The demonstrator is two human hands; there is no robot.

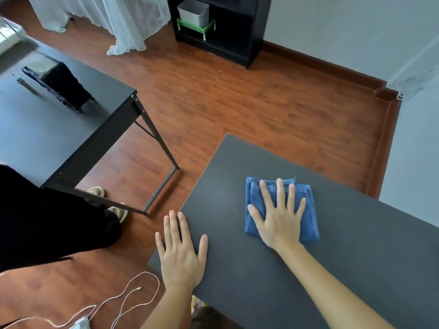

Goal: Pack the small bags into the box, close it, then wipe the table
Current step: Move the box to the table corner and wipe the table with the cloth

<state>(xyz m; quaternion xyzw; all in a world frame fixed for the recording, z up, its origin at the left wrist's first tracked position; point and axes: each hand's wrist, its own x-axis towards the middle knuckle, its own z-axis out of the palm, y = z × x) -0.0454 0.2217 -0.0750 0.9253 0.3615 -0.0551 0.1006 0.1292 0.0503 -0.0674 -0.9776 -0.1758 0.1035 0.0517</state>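
A folded blue cloth [311, 211] lies on the dark grey table [361, 252] in front of me. My right hand [278, 220] presses flat on top of it, fingers spread, palm covering its middle. My left hand [181, 255] rests flat on the table's left edge, fingers apart, holding nothing. A dark box [60, 85] with a shiny top stands on a second black table [35, 134] at the far left. No small bags show in view.
A person in black clothes and sandals [47, 224] stands at the left between the two tables. A white cable [133, 298] trails on the wooden floor near my left arm. A black shelf [237, 43] with a white bin stands against the far wall.
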